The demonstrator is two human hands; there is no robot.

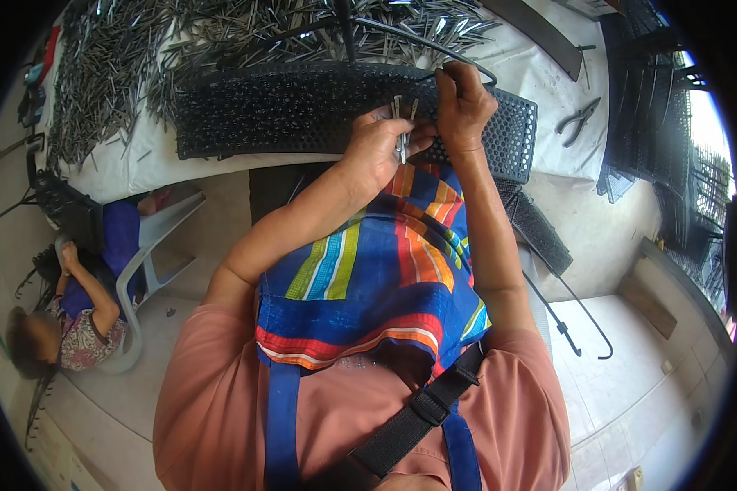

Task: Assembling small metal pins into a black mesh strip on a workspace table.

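A long black perforated rack (262, 114) lies along the near edge of the table, its left part studded with small upright pieces and its right end showing bare holes. Between the fingers of my left hand (375, 146), over the rack's near edge, are a few thin silvery metal strips (401, 135). My right hand (467, 110) is above the right part of the rack, thumb and fingers pinched together. Whatever that pinch holds is too small or hidden to make out. Beside these fingers runs a bent black rod (422, 47), part of a frame over the rack.
A big heap of similar metal strips (110, 82) covers the white-covered table (561, 155) behind and left. Pliers (578, 121) lie at the right, near a dark flat bar (540, 37). Black racks (651, 123) stand farther right. Another person (90, 319) sits at the left by a grey chair (127, 299).
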